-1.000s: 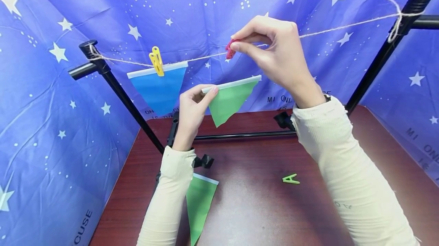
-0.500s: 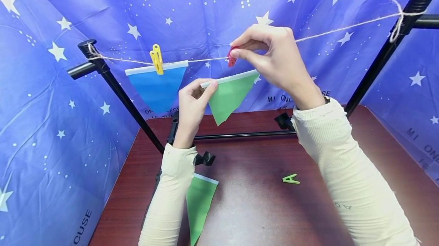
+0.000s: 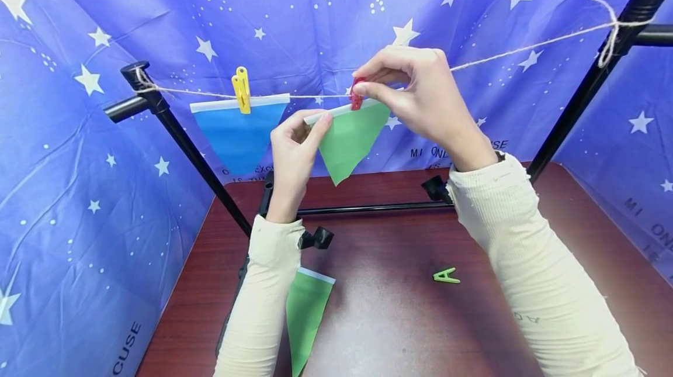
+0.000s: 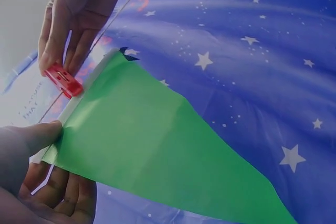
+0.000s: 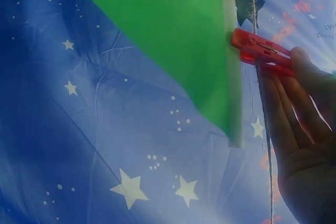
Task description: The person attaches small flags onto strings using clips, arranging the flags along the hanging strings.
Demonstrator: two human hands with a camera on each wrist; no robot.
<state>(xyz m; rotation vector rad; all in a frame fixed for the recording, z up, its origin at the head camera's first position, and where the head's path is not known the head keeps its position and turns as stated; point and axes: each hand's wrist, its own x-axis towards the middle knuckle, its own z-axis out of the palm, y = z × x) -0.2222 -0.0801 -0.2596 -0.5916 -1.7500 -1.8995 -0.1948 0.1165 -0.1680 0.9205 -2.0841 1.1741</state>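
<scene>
While pinching red clothespin (image 3: 357, 99) between thumb and fingers of right hand (image 3: 423, 93), see its nose overlapping white top strip (image 3: 340, 111) of green pennant (image 3: 349, 143), crosswise to strip's long axis; cannot tell whether clamped. Note twine (image 3: 323, 96) just above strip. Record clothespin jutting down past right fingertips; pennant right of left hand (image 3: 294, 152), pinched by strip's left end.
</scene>
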